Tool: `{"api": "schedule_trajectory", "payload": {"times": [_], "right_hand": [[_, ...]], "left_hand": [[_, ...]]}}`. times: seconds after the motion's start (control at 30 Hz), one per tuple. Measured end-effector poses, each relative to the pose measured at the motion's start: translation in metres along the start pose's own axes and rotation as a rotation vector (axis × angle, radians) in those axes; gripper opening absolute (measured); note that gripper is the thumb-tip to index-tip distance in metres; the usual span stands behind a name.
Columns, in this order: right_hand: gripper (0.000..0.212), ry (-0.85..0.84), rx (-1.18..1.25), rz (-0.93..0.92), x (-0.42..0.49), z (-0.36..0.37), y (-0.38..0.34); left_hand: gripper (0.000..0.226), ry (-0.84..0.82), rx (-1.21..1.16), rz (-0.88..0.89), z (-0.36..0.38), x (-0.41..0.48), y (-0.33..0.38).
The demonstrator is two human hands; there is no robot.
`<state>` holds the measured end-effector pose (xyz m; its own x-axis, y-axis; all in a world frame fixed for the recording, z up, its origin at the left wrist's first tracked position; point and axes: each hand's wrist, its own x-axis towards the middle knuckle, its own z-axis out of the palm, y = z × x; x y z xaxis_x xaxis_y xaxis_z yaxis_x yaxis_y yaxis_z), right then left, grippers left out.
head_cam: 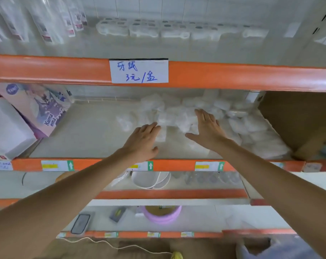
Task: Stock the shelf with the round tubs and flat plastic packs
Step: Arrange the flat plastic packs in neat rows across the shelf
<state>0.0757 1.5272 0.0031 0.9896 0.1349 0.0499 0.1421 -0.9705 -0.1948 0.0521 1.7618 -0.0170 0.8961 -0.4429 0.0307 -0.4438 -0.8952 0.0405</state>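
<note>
Reaching into the middle shelf point(83, 131), we had both hands spread flat and gripping nothing. Our left hand point(141, 141) lay palm down near the front edge, its fingertips at the near side of the heap of flat plastic packs point(177, 114). Our right hand point(207, 128) was over the heap's middle, though the blur kept us from telling whether it pressed or only hovered. The packs lay loose and jumbled across the right half of the shelf, reaching back towards the wall and right up against a cardboard box point(298, 118). We judged the main risk to be sliding: clear wrapped packs looked slick, and an open-palmed push could send some riding over others instead of squaring them up. A pull towards us might have tipped the nearest ones over the orange front rail point(177, 165) and down among the white bowls point(151, 181) below. A shove to the right could have wedged packs against the box, while a sweep to the left had more room, the pink carton point(40, 107) standing well apart. We could not pick out any round tubs for certain here, and the pale containers point(145, 29) on the shelf above were too blurred to name.
</note>
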Motion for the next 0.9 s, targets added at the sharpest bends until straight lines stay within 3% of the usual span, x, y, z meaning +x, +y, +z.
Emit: {"api": "schedule_trajectory", "payload": {"times": [0.13,0.3,0.57,0.9], "right_hand": [[0.099,-0.027,-0.035,-0.005,0.024,0.011,0.005],[0.066,0.109,-0.054,-0.097,0.032,0.021,0.012],[0.060,0.218,-0.064,-0.192,0.039,0.033,0.013],[0.059,0.054,0.037,-0.288,0.057,0.021,0.019]], "left_hand": [[0.067,-0.048,0.030,-0.025,0.019,0.025,-0.006],[0.052,-0.008,0.037,-0.021,0.039,0.033,-0.013],[0.043,0.093,0.002,-0.012,0.042,0.038,-0.026],[0.030,0.068,-0.124,-0.011,0.041,0.041,-0.032]]}}
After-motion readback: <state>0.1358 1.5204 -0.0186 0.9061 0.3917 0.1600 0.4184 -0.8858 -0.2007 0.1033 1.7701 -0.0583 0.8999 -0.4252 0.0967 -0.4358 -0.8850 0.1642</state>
